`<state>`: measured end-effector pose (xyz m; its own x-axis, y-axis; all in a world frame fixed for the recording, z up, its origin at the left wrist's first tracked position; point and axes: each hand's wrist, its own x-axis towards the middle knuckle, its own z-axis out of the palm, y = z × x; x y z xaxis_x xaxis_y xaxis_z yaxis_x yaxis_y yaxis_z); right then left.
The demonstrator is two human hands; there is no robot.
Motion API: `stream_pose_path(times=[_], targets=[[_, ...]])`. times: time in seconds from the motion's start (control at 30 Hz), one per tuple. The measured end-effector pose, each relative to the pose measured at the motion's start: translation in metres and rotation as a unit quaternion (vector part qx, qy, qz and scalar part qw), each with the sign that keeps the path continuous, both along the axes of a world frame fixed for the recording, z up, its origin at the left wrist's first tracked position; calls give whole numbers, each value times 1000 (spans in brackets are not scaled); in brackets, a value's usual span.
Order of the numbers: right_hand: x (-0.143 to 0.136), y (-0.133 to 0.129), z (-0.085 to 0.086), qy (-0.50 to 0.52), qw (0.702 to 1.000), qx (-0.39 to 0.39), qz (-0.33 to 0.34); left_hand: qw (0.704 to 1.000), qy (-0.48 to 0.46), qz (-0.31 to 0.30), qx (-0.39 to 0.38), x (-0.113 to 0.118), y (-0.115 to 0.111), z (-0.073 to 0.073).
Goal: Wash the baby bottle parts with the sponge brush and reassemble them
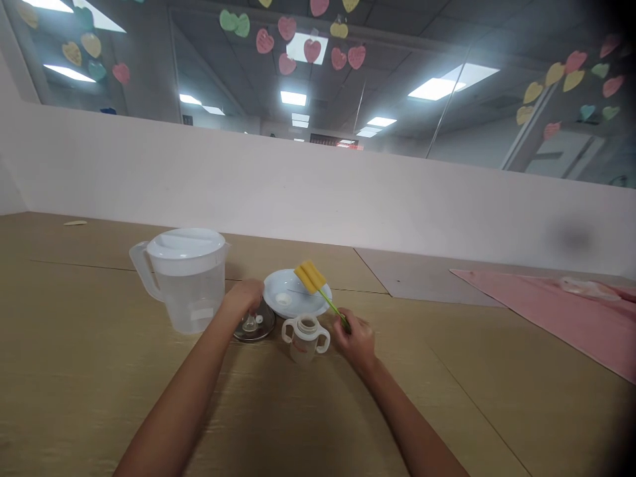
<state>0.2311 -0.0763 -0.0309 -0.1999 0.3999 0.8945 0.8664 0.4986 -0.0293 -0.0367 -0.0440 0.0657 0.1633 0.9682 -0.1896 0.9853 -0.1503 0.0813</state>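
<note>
My right hand (356, 336) is closed round the green handle of a bottle brush (311, 276), whose yellow sponge head tilts up and left above a white bowl (273, 281). A two-handled baby bottle (304, 346) without a lid stands upright on the table just left of that hand. My left hand (244, 297) reaches down over a round metal plate (253, 336), its fingers curled; whatever they hold is hidden. On the plate lie a clear bottle nipple (250, 324) and a small white piece (259, 319). Inside the bowl is a white ring-like part (283, 299).
A clear plastic pitcher (193, 291) with a white lid stands left of my left hand. On the right lies a pink cloth (561, 311) with a crumpled clear plastic bag (589, 289) on it. A white wall (318, 192) with a window above runs behind the table (124, 377).
</note>
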Motion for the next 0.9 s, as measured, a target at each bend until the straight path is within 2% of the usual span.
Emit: stream_pose_path(times=[0.13,0.23,0.4,0.5,0.57,0.7,0.9], targets=[[0,0,0,-8,1000,0,8,999,-3,-12,43,2,-6,7],[0,1,0,-7,1000,7,13,995,-9,-39,89,16,-6,5],[0,-1,1,-6,1000,6,0,992,2,-79,102,44,2,-21],[1,-2,1,-13,1000,1,-1,993,13,-81,86,49,8,-36],[1,-1,0,-17,1000,0,1,993,16,-81,79,48,11,-41],[0,-1,0,-24,1000,4,0,995,16,-74,70,43,12,-42],[1,-1,0,-25,1000,2,-3,997,-15,-54,51,41,11,-33]])
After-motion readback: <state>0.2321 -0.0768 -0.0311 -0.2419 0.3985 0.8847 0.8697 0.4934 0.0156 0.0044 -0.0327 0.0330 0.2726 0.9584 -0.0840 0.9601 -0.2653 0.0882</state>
